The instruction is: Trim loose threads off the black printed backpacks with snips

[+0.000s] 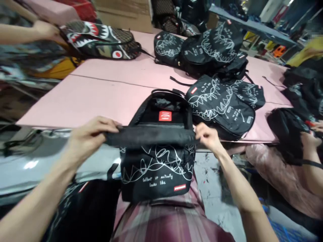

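Fingers [112, 125] of the left hand [92, 135] pinch narrow on the left end of the black backpack's [157, 168] dark front rim [151, 135]; right hand [208, 134] has the other end, fingers bunched tight. Rim looks stretched nearly straight between them. Backpack is the landmark: unzipped, mouth facing up, set between the two forearms, in front of a plaid garment [151, 223]; can't tell if its base rests on the lap. Red label [165, 116] shows inside the mouth, behind the rim. White scribble print and lettering on the front face, below the rim.

Worktop [106, 101], pink, lies beyond the backpack. Printed bag [214, 97] just right of the backpack, pile of similar bags [214, 43] farther beyond it. Camouflage bag [108, 43] beyond and left, with a co-worker's hand [46, 30] at its end. Another co-worker's hand [310, 139] well to the right, at a black bag [282, 131].

Step in hand looks like spreading the rim. To do it well: pull both ends evenly, thumbs firm, keep the edge level, no twist; an uneven tug would likely skew the mouth or crease the fabric. Soft body probably sags if either pinch slips.
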Demonstrator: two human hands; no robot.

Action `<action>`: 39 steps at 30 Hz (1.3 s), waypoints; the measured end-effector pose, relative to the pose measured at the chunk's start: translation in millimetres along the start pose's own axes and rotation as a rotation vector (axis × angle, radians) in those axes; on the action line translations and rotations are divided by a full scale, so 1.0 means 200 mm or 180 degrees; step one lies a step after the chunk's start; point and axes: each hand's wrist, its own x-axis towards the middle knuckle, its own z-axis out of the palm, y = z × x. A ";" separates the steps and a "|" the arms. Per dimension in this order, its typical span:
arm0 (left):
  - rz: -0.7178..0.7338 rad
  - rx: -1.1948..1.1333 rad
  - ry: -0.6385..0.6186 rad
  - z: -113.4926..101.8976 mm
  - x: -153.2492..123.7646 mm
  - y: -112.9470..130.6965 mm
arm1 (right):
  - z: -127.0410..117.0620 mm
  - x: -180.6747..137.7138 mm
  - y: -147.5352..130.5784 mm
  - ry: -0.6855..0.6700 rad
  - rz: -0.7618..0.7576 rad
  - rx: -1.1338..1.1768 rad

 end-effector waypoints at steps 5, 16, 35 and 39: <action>0.0719 0.0702 -0.0280 0.05 -0.44 -0.09 | 0.09 -0.39 0.14 -0.0538 -0.0040 -0.0557; 0.0719 0.0996 -0.0256 0.06 -0.54 -0.14 | 0.21 -0.51 0.18 -0.0233 0.0215 -0.0512; 0.1423 0.2169 -0.0489 0.23 -0.88 0.09 | 0.36 -0.73 0.01 0.0592 0.1736 -0.0038; 0.0277 0.1511 -0.0134 0.35 -0.96 0.16 | 0.55 -0.74 -0.06 0.0938 0.2312 0.0915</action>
